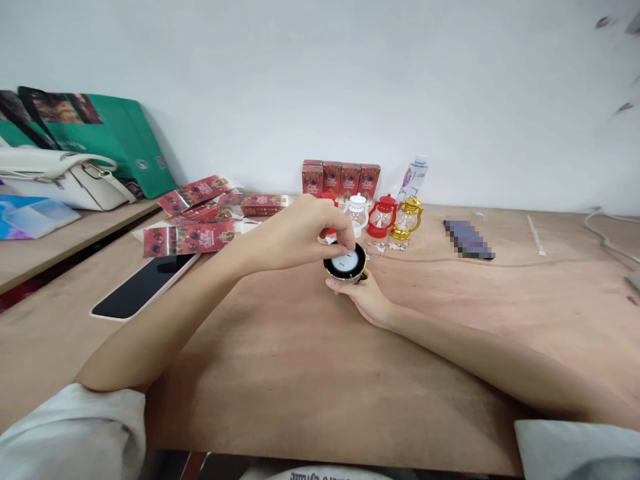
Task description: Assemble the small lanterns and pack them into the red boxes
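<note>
Over the wooden table, the left hand arches (fingertips together) above the black object clamped in the right hand.

A small packing or craft workspace is suggested, though the exact kind of room cannot be told. A plain wooden bench is set against a bare pale wall. On it, printed red cartons are piled flat and others are stood upright behind a row of small lanterns. Personal items are also kept there: a white handbag and phones.
</note>
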A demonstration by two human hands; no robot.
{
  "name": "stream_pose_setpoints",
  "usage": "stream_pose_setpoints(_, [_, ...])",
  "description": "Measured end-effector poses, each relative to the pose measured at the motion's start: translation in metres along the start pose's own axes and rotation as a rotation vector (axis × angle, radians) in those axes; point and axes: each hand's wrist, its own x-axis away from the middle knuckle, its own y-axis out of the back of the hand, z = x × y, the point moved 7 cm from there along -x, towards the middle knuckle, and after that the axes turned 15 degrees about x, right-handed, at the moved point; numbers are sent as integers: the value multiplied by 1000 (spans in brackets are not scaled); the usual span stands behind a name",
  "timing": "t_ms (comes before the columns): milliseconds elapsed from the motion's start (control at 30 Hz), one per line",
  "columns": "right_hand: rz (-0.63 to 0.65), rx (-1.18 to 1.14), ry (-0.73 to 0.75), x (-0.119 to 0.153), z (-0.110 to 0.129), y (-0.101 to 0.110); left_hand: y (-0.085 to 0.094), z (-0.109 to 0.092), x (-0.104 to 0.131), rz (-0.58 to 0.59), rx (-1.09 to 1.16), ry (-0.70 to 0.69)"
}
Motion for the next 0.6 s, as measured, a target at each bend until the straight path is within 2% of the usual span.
stream_pose_setpoints(600, [0, 4, 3, 0, -4, 1, -3, -2, 0, 1, -91, -14])
